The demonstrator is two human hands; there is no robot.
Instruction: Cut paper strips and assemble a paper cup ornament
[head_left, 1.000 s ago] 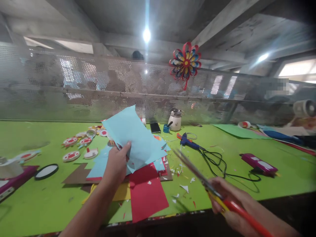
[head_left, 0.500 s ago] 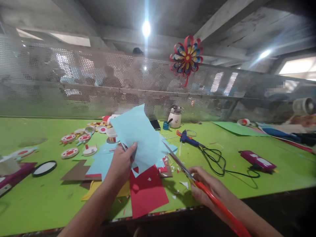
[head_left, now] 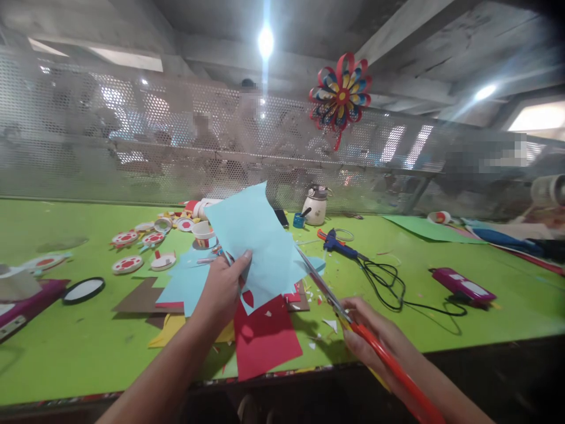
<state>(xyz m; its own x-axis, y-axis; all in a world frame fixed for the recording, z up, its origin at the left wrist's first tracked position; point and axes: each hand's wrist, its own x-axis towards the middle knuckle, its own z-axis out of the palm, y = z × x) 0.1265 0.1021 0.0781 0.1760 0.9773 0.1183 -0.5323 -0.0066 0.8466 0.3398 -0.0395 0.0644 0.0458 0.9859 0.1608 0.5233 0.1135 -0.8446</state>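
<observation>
My left hand (head_left: 228, 281) pinches a light blue sheet of paper (head_left: 247, 235) along its lower left, thumb on top, holding it raised above the table. In my right hand (head_left: 368, 330) is a pair of scissors (head_left: 326, 288) with orange-red handles. Their blades point up and left, with the tips at the sheet's right edge; whether they bite into it I cannot tell. Below the raised sheet lie a red sheet (head_left: 267, 347), further blue paper (head_left: 174, 288), brown paper (head_left: 141, 299) and yellow paper (head_left: 165, 333). Small paper scraps (head_left: 330, 325) are scattered under the scissors.
A blue glue gun (head_left: 338, 244) with a black cord lies to the right, near a purple power strip (head_left: 463, 287). Round paw-print pieces (head_left: 128, 264) and a black-rimmed disc (head_left: 83, 290) sit left. A white flask (head_left: 315, 206) stands behind. A paper flower (head_left: 342, 97) hangs at the mesh screen.
The view has shifted slightly. Both hands keep their holds on the blue sheet and the scissors. The scissor handles have spread, with a yellow inner part now showing below the right hand.
</observation>
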